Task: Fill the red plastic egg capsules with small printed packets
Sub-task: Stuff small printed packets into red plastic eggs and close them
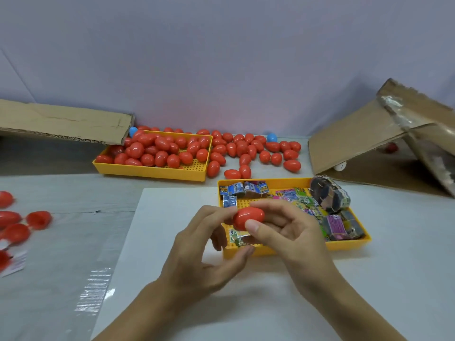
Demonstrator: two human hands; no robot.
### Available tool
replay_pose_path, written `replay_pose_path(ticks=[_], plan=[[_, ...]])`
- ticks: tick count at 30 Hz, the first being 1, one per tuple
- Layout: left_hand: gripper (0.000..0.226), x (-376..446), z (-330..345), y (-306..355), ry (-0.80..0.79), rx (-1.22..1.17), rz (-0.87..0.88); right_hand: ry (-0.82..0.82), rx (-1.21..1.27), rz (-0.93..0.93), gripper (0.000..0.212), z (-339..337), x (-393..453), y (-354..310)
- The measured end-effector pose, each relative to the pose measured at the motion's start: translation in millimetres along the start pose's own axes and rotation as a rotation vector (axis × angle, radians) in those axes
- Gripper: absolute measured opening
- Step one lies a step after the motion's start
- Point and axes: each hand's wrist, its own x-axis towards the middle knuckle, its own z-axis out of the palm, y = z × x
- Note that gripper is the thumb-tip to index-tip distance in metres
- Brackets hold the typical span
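Note:
A closed red egg capsule is held above the near corner of a yellow tray of small printed packets. My right hand pinches the egg between thumb and fingers. My left hand touches the egg's left end with its fingertips, thumb spread below. A further yellow tray at the back holds several red eggs, and more red eggs lie loose on the table beside it.
Several red eggs lie at the left edge on clear plastic sheeting. Cardboard flaps stand at the back left and back right. Two blue eggs sit by the wall. A white sheet covers the table under my hands.

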Motion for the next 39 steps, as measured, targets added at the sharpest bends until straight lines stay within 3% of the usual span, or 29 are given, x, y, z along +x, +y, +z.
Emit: replay_pose_path(ticks=[5,11,15,20,30,39], plan=[[0.036,6,-9,17,0.004,0.021,-0.019,-0.014,0.052,0.007,0.026,3,-14,-5],[0.031,-1,-12,25,0.002,-0.100,-0.214,-0.025,0.026,0.105,0.028,2,-21,-9],[0.032,-4,-11,25,-0.040,-0.224,-0.340,0.003,-0.015,0.076,0.027,-3,-22,-4],[0.034,-6,-9,27,0.035,-0.466,-0.572,-0.047,-0.028,0.007,0.031,-7,-23,-4],[0.046,-8,-5,28,-0.004,-0.456,-0.591,-0.100,-0.038,-0.049,0.029,-15,-19,5],[0.027,-3,-6,34,-0.005,-0.543,-0.693,-0.177,-0.191,-0.199,0.030,-17,-22,10]])
